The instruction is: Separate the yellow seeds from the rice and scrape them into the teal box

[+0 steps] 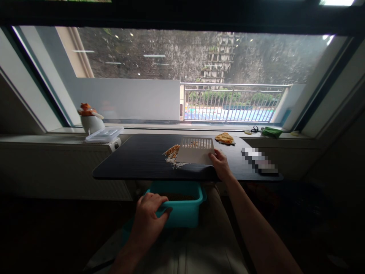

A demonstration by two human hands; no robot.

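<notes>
My right hand point(220, 163) is closed on the right edge of a flat, pale slotted plate point(195, 155), with a row of long slots along its far side. The plate is over the dark table, and grains show through its slots. Beside and partly under it lies a pile of orange-brown kernels point(172, 150) with small white grains point(172, 161) at its near side. My left hand point(151, 209) grips the near left rim of a teal plastic bin point(182, 213), thumb outside and fingers over the edge. Dark brown contents point(181, 197) show inside the bin, just below the table's front edge.
On the black table point(137, 156) are a yellow cloth point(225, 138) and a blurred-out object point(259, 160). Along the windowsill stand a white-and-orange figure point(91, 118), a clear plastic lid or box point(104, 134), black-handled scissors point(254, 129) and a green cloth-like item point(271, 132).
</notes>
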